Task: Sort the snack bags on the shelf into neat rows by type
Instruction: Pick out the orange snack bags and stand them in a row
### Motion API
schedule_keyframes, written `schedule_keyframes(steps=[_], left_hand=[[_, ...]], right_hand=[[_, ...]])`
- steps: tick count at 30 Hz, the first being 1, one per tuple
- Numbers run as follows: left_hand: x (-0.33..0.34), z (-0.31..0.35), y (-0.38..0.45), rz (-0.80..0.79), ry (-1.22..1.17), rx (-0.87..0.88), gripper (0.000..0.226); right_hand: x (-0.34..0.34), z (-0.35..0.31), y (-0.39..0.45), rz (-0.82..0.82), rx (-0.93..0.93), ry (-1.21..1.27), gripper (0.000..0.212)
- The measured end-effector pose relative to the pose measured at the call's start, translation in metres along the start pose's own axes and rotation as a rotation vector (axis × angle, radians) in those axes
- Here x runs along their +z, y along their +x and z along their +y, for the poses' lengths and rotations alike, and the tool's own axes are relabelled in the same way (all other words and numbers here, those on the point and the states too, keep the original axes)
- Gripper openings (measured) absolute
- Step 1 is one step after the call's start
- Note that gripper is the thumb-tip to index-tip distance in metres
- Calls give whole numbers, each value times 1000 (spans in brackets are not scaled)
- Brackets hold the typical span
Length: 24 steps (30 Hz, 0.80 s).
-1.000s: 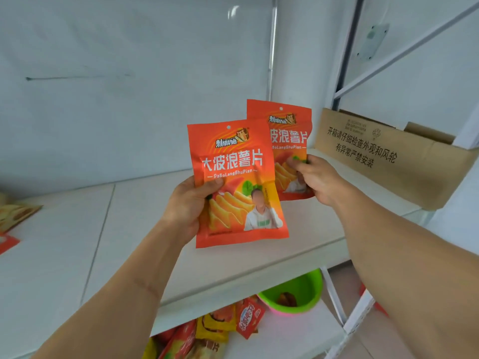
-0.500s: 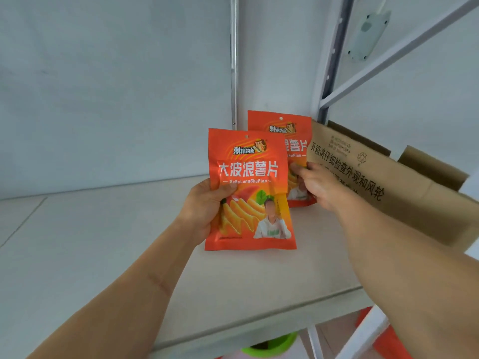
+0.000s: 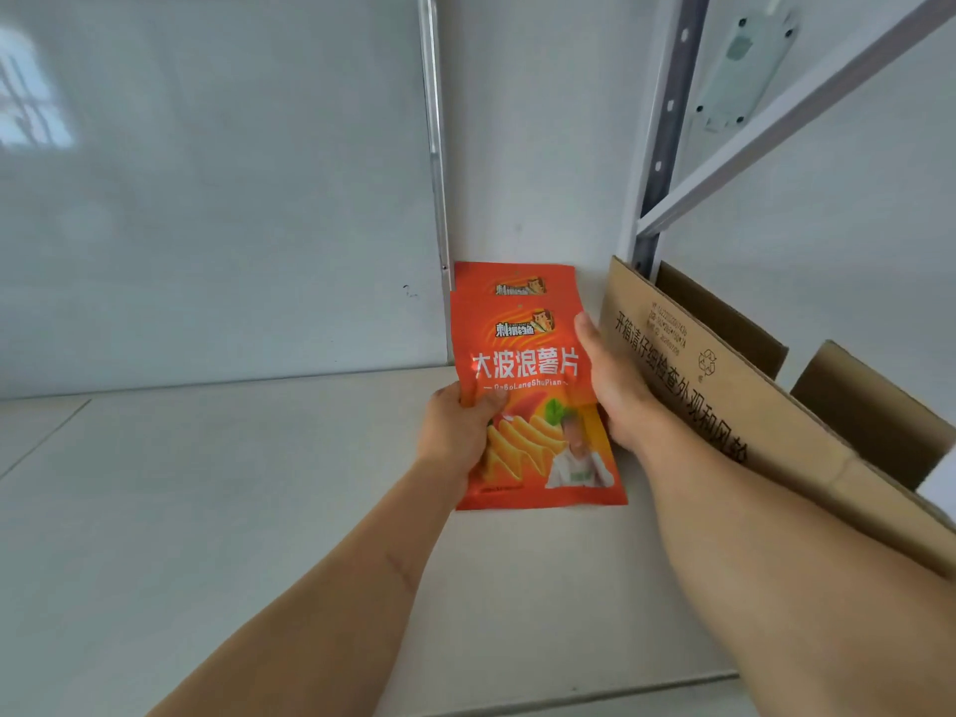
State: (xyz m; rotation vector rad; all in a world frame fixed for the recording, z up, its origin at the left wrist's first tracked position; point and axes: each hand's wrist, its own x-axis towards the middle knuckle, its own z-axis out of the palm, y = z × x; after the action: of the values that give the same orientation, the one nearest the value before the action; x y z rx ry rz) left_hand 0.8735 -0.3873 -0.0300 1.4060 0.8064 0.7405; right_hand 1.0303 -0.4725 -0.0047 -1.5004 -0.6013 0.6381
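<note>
Holding two orange chip bags up near the back corner of the shelf [image 3: 258, 509]. Front bag [image 3: 538, 406] standing tall, long side running from 6 to 12 o'clock. Back bag [image 3: 514, 282] peeking out just above it, at 12 o'clock, lined up behind. Left hand [image 3: 455, 432] pinching the front bag's left edge, thumb on the front, at about 9 o'clock from the bag. Right hand [image 3: 615, 385] pressing flat along the right edge, at 3 o'clock; hard to tell what it is gripping. Cardboard box [image 3: 750, 406] sitting just to the right. Probably setting both bags down together next, the left hand being the one really holding.
</note>
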Motion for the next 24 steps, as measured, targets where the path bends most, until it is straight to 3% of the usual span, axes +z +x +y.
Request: schedule_keyframes(steps=[3,8,12,16,21,24], left_hand=[[10,-1,9,30,51,29,21],[17,-1,22,49,57,22,10],[28,-6,36,93,127,28,36],[35,-10,43,142,214,38,31],[34,-6,45,151,186,-28,44],[23,-1,41,195,171,1,43]], right_hand=[[-2,6,11,-9,-12,-56,60],[-4,11,26,69,-103,-132,45],[-6,11,35,112,-134,-153,42],[-6,18,46,132,-144,-272,35],[2,-1,41,232,-162,-498,54],[13,-23,31,366,-297,-926,72]])
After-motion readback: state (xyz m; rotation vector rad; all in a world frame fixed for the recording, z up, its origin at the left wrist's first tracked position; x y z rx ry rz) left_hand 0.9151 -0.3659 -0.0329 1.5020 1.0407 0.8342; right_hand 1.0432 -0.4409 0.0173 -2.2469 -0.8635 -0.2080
